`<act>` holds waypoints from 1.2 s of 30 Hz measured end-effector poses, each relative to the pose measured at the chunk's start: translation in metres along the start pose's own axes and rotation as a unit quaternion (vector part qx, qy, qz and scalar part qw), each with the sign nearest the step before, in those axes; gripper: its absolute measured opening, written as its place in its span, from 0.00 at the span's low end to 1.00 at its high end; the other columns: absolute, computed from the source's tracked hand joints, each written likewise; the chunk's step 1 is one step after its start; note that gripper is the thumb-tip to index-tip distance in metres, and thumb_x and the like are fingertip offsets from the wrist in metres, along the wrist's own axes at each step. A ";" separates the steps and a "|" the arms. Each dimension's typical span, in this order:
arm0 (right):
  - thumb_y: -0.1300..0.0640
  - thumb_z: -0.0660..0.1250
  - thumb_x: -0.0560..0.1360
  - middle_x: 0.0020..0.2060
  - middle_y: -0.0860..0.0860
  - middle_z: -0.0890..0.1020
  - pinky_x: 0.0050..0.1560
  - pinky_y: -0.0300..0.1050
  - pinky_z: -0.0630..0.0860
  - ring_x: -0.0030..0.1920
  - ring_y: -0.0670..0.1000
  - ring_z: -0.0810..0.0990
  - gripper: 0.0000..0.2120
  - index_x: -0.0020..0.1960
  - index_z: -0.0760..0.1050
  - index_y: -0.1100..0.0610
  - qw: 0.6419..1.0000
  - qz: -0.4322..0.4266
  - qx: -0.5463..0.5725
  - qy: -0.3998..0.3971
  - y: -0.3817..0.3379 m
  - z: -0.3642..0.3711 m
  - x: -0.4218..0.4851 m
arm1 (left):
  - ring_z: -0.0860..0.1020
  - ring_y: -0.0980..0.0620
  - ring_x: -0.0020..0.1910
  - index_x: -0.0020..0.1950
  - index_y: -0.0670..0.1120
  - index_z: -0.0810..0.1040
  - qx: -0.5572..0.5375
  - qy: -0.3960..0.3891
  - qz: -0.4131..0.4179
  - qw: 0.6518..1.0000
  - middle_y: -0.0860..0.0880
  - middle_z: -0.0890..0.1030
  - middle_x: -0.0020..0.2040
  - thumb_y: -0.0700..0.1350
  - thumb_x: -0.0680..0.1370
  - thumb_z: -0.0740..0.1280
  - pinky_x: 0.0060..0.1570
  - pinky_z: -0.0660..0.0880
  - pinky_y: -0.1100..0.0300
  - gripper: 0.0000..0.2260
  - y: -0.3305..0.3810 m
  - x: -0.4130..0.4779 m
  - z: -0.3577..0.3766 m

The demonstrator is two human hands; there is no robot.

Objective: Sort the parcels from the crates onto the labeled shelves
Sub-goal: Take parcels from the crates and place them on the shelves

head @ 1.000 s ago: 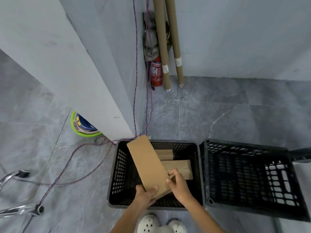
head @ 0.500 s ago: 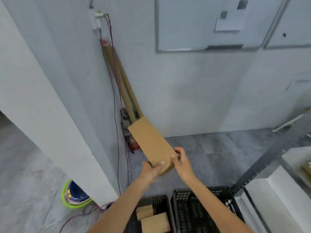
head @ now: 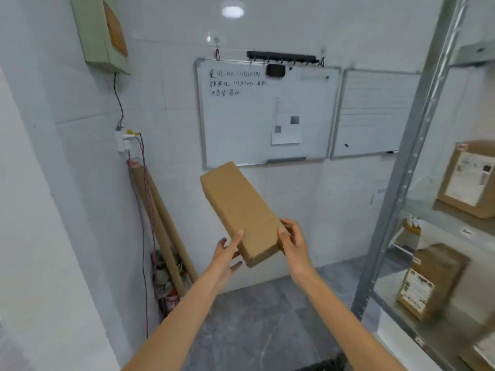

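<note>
Head view. Both hands are holding one long brown box up in front of the white wall, below the whiteboard. The box is tilting, far end up and to the left. The left hand is gripping the near left corner, thumb on top. The right hand is gripping the near right edge, fingers curling round the side. The metal rack is standing to the right, apart from the box, carrying two labelled parcels.

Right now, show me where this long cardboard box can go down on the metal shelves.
Free: between the grey metal upright and the upper labelled brown parcel. Crowded: the level below, with a standing labelled parcel and a small blurred item.
</note>
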State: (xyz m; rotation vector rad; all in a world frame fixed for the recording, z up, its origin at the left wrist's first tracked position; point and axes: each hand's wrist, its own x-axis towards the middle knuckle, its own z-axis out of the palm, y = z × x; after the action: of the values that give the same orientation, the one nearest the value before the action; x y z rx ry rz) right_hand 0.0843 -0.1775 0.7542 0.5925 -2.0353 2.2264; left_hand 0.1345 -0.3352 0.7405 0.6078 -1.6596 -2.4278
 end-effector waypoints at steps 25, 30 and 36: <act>0.53 0.78 0.64 0.65 0.45 0.63 0.58 0.28 0.70 0.64 0.37 0.65 0.42 0.71 0.58 0.47 0.965 -0.123 -0.200 0.118 -0.092 -0.051 -0.091 | 0.75 0.50 0.59 0.66 0.45 0.64 0.083 -0.206 0.025 0.975 0.49 0.76 0.60 0.65 0.61 0.73 0.50 0.76 0.51 0.41 0.032 -0.071 0.074; 0.44 0.75 0.62 0.63 0.49 0.70 0.56 0.54 0.79 0.61 0.53 0.74 0.35 0.65 0.65 0.38 0.991 -0.015 -0.084 0.105 -0.120 -0.084 -0.123 | 0.77 0.52 0.57 0.68 0.47 0.65 0.086 -0.316 0.043 0.944 0.48 0.77 0.61 0.56 0.67 0.71 0.56 0.76 0.51 0.33 0.041 -0.075 0.063; 0.37 0.78 0.55 0.62 0.56 0.72 0.53 0.61 0.78 0.60 0.59 0.76 0.40 0.63 0.68 0.43 0.991 0.075 0.022 0.104 -0.136 -0.102 -0.169 | 0.74 0.49 0.63 0.72 0.55 0.56 0.058 -0.410 0.043 0.909 0.50 0.75 0.63 0.53 0.68 0.74 0.60 0.73 0.43 0.38 0.043 -0.095 0.073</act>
State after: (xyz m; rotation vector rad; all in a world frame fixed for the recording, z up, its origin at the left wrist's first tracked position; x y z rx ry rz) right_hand 0.2576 -0.0270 0.8231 0.2042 -1.9891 2.3076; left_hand 0.1869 -0.2566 0.8269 -0.5778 -2.0238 -2.6989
